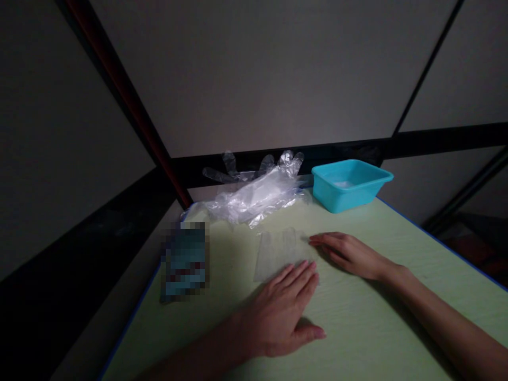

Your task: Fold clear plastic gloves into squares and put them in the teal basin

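Observation:
A thin, clear plastic piece [275, 254], perhaps a folded disposable glove, lies flat on the pale green table [357, 328]. My left hand [281, 309] rests palm down at its near edge, fingers extended and thumb apart, with the fingertips on the plastic. On the right side, my right hand [343, 254] lies low over the table, its fingers pointing left and slightly bent. Its fingertips are beside the plastic's right edge; whether they touch it is unclear. Nothing shows in its grasp.
Clear plastic gloves [257, 196] lie in a crumpled pile at the table's back edge. Right of them stands a turquoise basin [349, 188] with something pale inside. A blurred-out packet [186, 262] is at the left. Wall panels [254, 74] rise behind.

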Action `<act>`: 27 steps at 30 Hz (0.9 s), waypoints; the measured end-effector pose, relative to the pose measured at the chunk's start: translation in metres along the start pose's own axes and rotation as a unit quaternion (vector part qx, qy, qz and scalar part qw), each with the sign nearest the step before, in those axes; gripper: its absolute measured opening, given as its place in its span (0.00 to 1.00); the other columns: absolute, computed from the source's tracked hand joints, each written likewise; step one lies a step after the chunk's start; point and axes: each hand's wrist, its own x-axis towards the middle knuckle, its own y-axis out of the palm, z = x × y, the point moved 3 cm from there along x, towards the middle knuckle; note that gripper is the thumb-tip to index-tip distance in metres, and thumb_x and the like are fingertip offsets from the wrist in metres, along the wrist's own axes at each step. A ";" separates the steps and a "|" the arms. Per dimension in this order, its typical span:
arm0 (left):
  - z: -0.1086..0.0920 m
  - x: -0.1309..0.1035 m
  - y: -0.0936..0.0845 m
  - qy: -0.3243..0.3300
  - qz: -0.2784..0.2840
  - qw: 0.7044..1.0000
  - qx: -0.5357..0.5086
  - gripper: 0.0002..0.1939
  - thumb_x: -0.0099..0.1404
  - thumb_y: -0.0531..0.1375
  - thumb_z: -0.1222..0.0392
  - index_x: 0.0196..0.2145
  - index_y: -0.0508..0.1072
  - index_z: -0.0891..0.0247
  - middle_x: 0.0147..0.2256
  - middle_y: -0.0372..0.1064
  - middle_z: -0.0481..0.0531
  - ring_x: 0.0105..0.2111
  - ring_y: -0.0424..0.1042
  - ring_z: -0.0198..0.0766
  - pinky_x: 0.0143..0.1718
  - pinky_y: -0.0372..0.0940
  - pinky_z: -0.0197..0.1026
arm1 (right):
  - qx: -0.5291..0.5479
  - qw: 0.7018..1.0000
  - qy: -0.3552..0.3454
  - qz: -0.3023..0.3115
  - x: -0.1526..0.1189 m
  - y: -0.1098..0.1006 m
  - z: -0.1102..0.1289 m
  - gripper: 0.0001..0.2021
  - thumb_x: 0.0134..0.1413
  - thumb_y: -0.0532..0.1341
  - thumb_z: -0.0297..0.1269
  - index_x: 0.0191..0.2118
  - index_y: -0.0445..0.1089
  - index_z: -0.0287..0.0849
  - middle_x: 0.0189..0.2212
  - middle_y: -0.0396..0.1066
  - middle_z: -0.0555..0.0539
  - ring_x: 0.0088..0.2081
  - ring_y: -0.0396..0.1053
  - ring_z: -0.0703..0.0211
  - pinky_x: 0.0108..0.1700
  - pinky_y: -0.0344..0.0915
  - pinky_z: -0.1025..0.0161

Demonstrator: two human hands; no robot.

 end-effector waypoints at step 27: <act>-0.001 -0.003 -0.001 0.019 -0.003 0.999 -0.036 0.33 0.62 0.46 0.43 0.59 0.45 0.64 0.61 0.34 0.55 0.60 0.35 0.43 0.58 0.38 0.46 | -0.005 1.000 0.009 0.007 0.001 0.000 0.001 0.16 0.55 0.48 0.28 0.49 0.61 0.37 0.43 0.68 0.42 0.43 0.66 0.56 0.44 0.63 0.59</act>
